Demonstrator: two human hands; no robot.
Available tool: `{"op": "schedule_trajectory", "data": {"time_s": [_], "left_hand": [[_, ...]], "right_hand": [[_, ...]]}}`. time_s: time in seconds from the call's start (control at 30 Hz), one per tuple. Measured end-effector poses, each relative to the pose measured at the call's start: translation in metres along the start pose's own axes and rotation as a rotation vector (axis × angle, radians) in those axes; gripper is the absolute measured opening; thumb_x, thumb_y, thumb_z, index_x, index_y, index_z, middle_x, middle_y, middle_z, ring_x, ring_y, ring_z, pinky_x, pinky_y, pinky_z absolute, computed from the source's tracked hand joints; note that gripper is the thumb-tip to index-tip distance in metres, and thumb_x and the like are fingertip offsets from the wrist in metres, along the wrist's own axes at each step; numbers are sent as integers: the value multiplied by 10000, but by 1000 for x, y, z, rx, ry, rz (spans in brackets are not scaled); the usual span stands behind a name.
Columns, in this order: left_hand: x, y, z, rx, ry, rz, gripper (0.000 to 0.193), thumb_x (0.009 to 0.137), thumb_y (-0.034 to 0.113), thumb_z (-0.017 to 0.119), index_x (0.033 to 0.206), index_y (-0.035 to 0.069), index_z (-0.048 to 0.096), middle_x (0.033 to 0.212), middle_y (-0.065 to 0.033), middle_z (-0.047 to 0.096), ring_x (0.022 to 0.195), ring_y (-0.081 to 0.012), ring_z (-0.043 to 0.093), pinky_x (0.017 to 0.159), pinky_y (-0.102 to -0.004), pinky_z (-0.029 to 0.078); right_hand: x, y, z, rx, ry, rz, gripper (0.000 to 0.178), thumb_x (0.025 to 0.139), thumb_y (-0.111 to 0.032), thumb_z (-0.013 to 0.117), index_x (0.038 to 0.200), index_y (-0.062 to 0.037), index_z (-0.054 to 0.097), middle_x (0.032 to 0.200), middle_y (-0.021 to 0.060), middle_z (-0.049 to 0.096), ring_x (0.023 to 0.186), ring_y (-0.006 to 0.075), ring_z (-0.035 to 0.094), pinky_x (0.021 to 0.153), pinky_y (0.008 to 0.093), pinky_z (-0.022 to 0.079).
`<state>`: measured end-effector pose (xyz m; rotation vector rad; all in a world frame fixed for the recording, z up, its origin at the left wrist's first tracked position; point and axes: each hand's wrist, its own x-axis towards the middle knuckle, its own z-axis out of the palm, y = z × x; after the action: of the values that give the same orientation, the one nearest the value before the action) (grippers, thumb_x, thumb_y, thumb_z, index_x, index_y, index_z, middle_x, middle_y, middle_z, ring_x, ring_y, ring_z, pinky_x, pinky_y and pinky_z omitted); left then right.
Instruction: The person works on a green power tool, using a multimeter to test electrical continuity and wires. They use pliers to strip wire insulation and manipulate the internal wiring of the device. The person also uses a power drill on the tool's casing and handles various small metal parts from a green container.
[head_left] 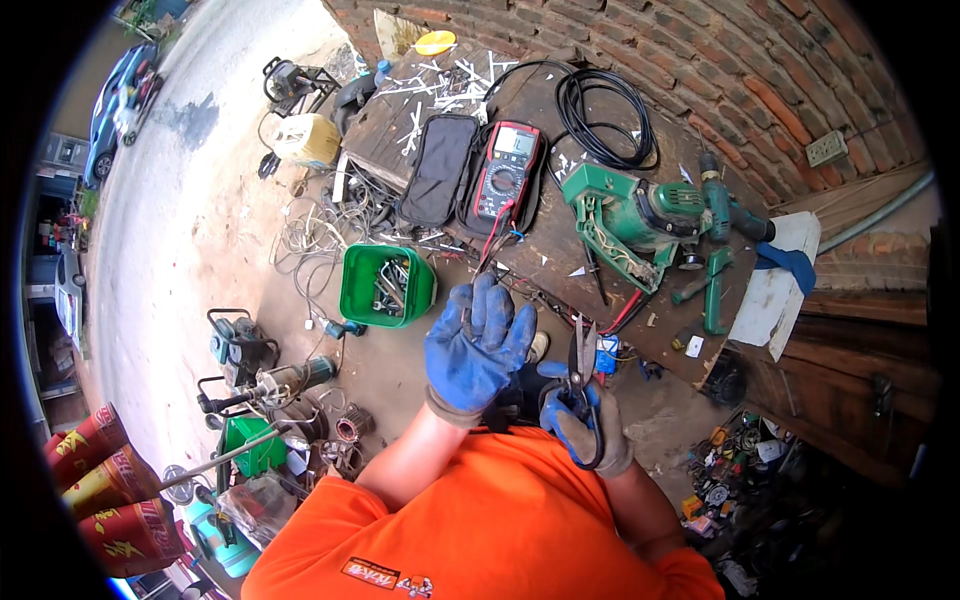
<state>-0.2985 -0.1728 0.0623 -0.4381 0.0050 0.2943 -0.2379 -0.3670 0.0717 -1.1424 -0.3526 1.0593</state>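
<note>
My left hand (474,348), in a blue work glove, is raised in front of my chest and pinches thin wire leads that run up toward a red and black multimeter (505,172) on the workbench. My right hand (583,415), in a blue and grey glove, grips a pair of black-handled pliers or snips (581,365) with the jaws pointing up, just right of the left hand. Beside the meter lies its open black case (437,168). A small blue part (606,354) sits at the bench edge near the tool tips.
The dark wooden workbench (560,250) holds a green power tool (630,215), a coil of black cable (603,118) and a white board (775,285) against a brick wall. A green basket (386,285) of tools, tangled wires, motors and machine parts lie on the concrete floor at left.
</note>
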Motion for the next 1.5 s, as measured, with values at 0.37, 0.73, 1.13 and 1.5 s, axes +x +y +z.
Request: {"op": "schedule_trajectory", "data": {"time_s": [0.37,0.73,1.13,1.5], "left_hand": [[7,58,11,1317,312,-30,267,994,268,529,1069,13,553,1108,-166,645,1087,-306,627,1012,-467,452],[211,177,36,2858,227,-317,338,950,280,560,1157,15,589,1023,-156,698,905,-225,683,841,-372,528],[334,152,19,3516,-248,-98,606,863,522,590,1286,89,566,1181,-259,619,1146,-388,582,966,-450,451],[150,54,-77,2839,-1486,-725,493,897,182,502,1377,74,461,1445,-185,444,826,-304,696,654,-392,586]], "right_hand": [[-12,30,-22,-220,285,36,440,908,-28,593,1329,-2,468,814,-15,545,678,50,505,612,196,427],[-24,47,11,-296,648,67,430,938,-75,590,1337,13,456,755,-45,510,642,23,477,576,177,403],[-4,53,61,-730,897,-79,405,903,-153,643,1262,10,550,768,34,577,646,117,546,620,279,493],[-10,67,60,-428,1026,171,410,907,-172,640,1251,30,545,952,127,622,807,181,595,718,295,474]]}}
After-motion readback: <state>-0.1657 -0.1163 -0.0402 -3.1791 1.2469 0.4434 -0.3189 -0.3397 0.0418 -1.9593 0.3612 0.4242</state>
